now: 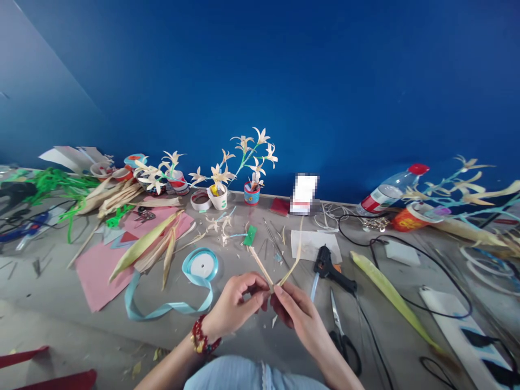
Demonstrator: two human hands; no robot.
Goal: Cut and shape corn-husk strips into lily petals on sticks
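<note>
My left hand, with a red beaded bracelet at the wrist, pinches the lower end of a pale corn husk strip. My right hand meets it fingertip to fingertip and grips a second, longer husk strip that curves upward. The two strips spread in a V from my fingers, which hide where they join. Just beyond the left strip is a small green piece by several little husk flowers. A black glue gun and scissors lie right of my hands.
A light blue ribbon roll and pink paper lie left. Husk flowers stand in a white cup and a red cup. A bottle, black cable and power strip occupy the right.
</note>
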